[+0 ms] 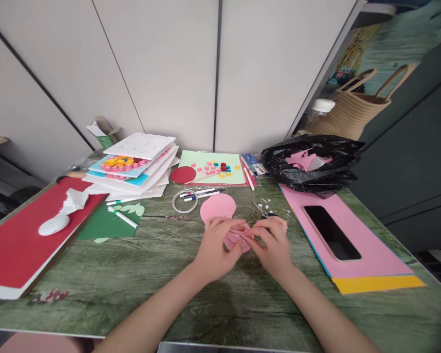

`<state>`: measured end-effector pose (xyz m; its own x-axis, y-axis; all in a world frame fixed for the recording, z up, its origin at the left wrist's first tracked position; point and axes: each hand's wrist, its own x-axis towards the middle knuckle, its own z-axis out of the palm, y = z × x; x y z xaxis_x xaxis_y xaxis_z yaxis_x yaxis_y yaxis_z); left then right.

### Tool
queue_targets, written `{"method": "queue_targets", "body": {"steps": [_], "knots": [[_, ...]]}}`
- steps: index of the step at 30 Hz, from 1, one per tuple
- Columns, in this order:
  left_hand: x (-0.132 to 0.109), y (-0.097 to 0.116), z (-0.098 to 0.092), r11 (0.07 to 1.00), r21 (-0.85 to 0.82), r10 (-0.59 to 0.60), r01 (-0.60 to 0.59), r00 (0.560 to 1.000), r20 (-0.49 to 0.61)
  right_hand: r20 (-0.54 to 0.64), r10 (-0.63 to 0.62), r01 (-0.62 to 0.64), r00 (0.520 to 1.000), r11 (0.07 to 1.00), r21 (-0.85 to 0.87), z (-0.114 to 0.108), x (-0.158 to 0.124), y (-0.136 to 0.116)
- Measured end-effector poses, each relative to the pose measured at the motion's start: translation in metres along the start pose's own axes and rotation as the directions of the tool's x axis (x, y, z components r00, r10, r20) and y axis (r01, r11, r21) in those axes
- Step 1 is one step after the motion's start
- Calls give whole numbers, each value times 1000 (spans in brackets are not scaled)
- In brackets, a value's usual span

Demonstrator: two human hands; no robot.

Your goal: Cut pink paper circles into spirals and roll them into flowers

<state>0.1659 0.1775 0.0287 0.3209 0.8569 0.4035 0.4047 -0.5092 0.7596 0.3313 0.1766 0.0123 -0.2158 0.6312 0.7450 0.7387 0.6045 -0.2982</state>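
Near the middle of the table, my left hand pinches a pink paper piece from the left, fingers bent over its upper edge. My right hand grips the same piece from the right between thumb and fingertips. The piece looks curled, with a rounded lower edge; my fingers hide part of it. Just behind my left hand lie flat pink paper circles, overlapping. Scissors rest behind my right hand, among small white scraps, their handles partly hidden.
A tape roll and pens lie behind my hands. Left are green paper, red sheets and stacked boards. Behind is a pale green sheet with colored rolls. Right are a black bag and a phone on pink sheets.
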Motion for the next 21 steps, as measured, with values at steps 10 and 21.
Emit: {"method": "queue_targets", "body": {"steps": [10, 21], "knots": [[7, -1, -3, 962, -223, -144, 158, 986, 78, 12, -99, 98, 995, 995, 27, 0, 2, -2], [9, -13, 0, 838, -442, -264, 321, 946, 187, 50, -39, 32, 998, 989, 145, 1, 1, -1]]}}
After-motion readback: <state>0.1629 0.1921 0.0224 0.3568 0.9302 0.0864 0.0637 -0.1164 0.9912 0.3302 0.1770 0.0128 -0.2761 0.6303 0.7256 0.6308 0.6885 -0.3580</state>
